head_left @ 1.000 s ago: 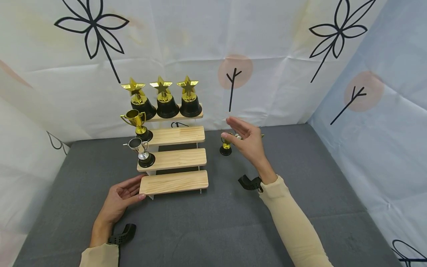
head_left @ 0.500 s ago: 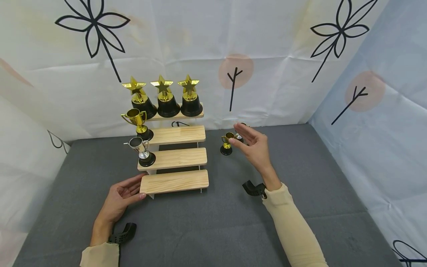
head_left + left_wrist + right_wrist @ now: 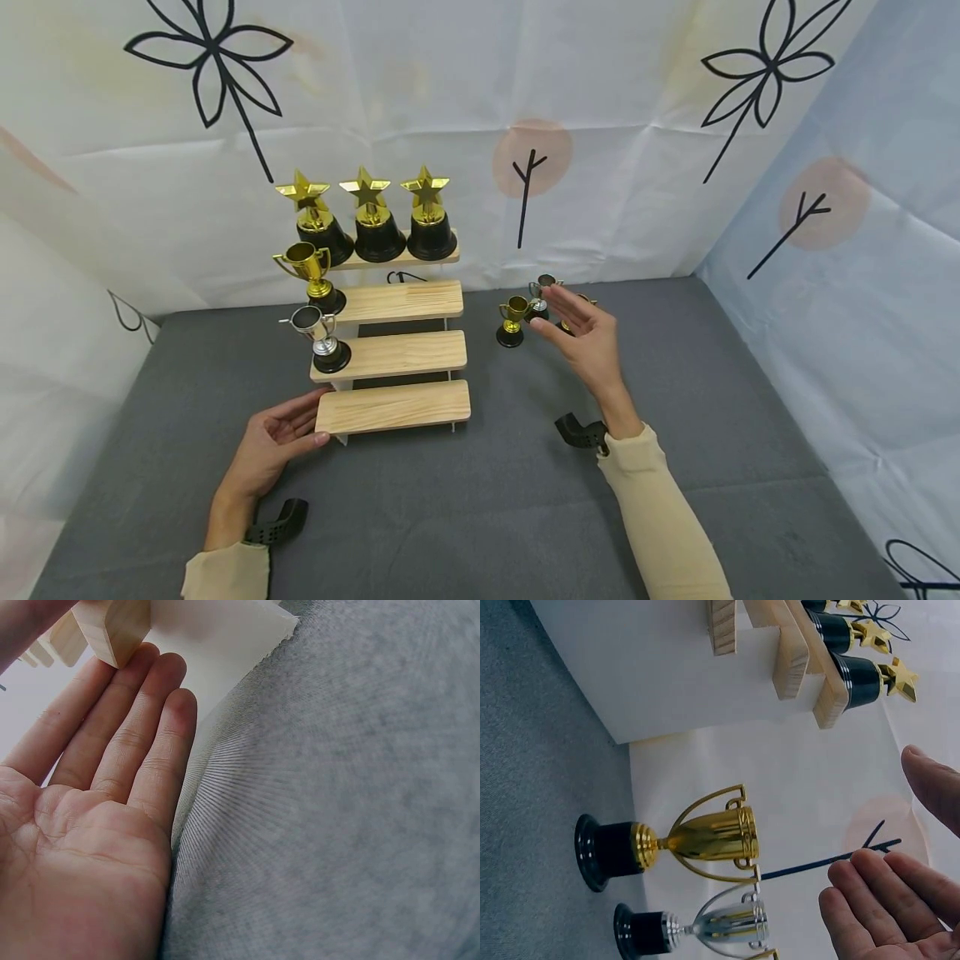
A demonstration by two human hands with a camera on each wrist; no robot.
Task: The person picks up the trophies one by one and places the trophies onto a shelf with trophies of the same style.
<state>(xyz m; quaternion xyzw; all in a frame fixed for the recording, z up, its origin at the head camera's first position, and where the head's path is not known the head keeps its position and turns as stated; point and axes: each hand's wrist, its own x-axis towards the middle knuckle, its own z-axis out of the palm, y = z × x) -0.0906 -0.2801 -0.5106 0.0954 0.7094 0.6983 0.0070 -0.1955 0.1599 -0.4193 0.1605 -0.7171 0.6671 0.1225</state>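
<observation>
The left hand [image 3: 264, 452], fingers straight, touches the near left end of a stepped stand [image 3: 393, 408]; the right hand [image 3: 592, 346], unclosed and empty, hovers beside small trophy cups [image 3: 515, 309] farther right. Grey cloth [image 3: 450, 517] lies beneath, pale printed fabric [image 3: 622, 192] behind. The steps are light wood; the cups, gold and silver on black bases.

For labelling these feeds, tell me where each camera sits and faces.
Head: head-worn, facing forward and down at the wooden display stand; left hand and right hand show.
Left wrist: on that wrist, facing the stand's edge; left palm and fingers show.
Right wrist: likewise worn, facing the gold cup trophy; right fingers show.
Head and right wrist share the star trophies.
</observation>
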